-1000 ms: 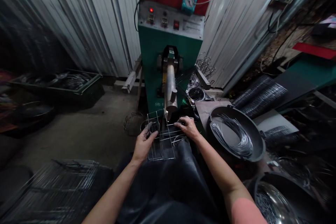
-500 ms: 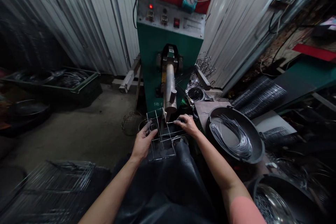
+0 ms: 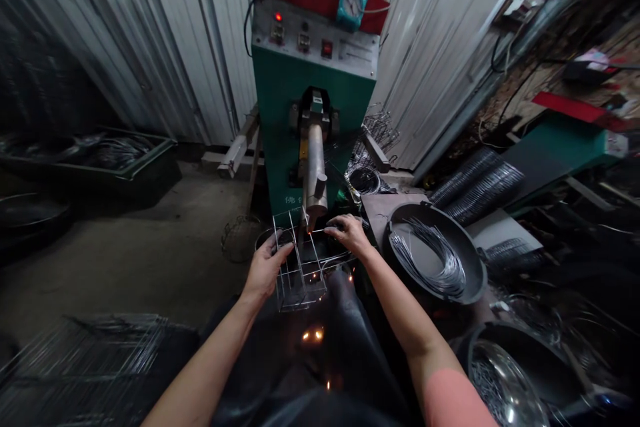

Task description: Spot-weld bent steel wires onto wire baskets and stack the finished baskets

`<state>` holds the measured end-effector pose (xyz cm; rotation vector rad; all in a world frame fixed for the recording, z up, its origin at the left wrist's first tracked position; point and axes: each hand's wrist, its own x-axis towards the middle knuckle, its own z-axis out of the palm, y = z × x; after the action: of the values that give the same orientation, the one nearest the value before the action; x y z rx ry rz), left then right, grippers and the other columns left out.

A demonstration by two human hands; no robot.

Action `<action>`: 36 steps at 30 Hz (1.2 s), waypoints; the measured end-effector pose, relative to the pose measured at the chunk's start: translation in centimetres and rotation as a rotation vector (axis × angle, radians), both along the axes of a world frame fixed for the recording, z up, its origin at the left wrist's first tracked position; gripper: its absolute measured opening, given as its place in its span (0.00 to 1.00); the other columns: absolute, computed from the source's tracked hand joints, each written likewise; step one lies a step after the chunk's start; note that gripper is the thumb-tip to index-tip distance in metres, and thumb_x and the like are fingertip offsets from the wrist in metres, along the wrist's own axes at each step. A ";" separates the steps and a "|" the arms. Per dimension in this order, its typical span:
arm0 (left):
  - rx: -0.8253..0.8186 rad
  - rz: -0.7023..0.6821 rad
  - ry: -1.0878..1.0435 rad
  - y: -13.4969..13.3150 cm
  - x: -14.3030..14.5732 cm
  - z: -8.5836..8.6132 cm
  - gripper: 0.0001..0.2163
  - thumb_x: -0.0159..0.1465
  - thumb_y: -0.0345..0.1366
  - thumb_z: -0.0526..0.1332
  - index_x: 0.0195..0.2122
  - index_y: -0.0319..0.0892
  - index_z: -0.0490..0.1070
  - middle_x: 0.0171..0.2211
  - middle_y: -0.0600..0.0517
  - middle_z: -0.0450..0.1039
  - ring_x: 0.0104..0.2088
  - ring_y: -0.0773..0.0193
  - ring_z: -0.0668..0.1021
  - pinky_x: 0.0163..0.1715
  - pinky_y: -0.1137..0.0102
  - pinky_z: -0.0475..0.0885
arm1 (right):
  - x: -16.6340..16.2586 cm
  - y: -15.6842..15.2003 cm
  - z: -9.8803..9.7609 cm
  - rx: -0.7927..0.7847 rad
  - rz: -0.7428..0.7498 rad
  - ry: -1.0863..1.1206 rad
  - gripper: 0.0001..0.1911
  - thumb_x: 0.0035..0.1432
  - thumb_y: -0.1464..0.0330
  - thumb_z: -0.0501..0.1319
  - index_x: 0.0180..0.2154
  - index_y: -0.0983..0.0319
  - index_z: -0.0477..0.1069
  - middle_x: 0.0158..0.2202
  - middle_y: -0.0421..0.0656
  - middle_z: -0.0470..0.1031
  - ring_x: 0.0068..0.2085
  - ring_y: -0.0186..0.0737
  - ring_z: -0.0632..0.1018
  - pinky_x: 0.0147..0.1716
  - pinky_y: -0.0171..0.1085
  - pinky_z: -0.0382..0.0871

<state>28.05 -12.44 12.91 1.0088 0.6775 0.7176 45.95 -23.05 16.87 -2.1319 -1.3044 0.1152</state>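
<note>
My left hand (image 3: 263,269) grips the left side of a small wire basket frame (image 3: 299,273), fingers curled round its wires. My right hand (image 3: 349,233) pinches the frame's far right edge, close to the tip of the metal welding arm (image 3: 315,173). That arm juts out of a green machine (image 3: 310,87) in front of me. Orange sparks (image 3: 311,334) glow below the frame, over my dark apron.
A dark pan (image 3: 434,255) of bent wire pieces stands to the right, another pan (image 3: 520,373) nearer me. Stacked wire grids (image 3: 85,360) lie at lower left. A green crate (image 3: 100,157) of wire sits on the floor at left. Corrugated white walls stand behind.
Sparks have appeared under the frame where none showed before. The frame and both hands sit slightly further left and closer to the welding tip; the view has shifted.
</note>
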 end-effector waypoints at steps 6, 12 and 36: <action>0.039 0.008 -0.006 -0.1 0.2 -0.2 0.31 0.43 0.41 0.70 0.48 0.35 0.68 0.35 0.48 0.74 0.35 0.63 0.74 0.39 0.68 0.65 | -2.1 -4.5 -0.5 0.088 -0.025 -0.161 0.14 0.49 0.56 0.64 0.36 0.57 0.74 0.49 0.47 0.69 0.54 0.48 0.64 0.52 0.49 0.54; 0.028 0.023 0.011 -0.3 0.0 0.4 0.30 0.42 0.40 0.70 0.47 0.35 0.68 0.28 0.52 0.73 0.28 0.67 0.72 0.31 0.71 0.65 | -2.3 -5.5 -1.9 0.103 0.011 -0.144 0.09 0.53 0.59 0.61 0.30 0.58 0.73 0.51 0.48 0.68 0.57 0.50 0.61 0.53 0.52 0.51; 0.064 0.129 -0.039 0.3 0.2 0.4 0.24 0.43 0.38 0.70 0.42 0.38 0.70 0.24 0.56 0.69 0.24 0.72 0.68 0.25 0.75 0.64 | 0.8 -0.8 -1.4 0.127 0.152 -0.032 0.11 0.52 0.59 0.63 0.26 0.59 0.69 0.46 0.42 0.72 0.52 0.44 0.65 0.53 0.47 0.48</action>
<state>28.23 -12.09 13.30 1.0132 0.6934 0.8743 46.76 -23.83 15.42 -1.9352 -1.4528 0.0601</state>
